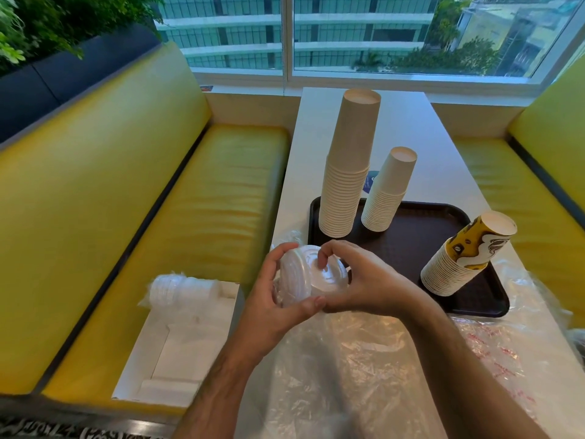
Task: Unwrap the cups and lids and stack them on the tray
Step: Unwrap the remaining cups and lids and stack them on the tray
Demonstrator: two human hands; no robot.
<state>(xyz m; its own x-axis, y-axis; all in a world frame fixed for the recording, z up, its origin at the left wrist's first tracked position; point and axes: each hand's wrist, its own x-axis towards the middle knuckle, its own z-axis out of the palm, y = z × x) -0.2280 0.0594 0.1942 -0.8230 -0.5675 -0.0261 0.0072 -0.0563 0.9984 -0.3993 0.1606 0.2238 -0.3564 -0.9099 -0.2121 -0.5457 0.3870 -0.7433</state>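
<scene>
While your left hand and right hand grip the lid stack just beside the tray, strip its remaining wrap, then set it there.

Stack of lids between left hand and right hand.

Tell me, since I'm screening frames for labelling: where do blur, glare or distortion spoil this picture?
Head view: wide-angle bending bows the window frame and benches; motion blur softens both hands and the lids; daylight glares off the plastic wrap; the cup stacks stay sharp.
</scene>
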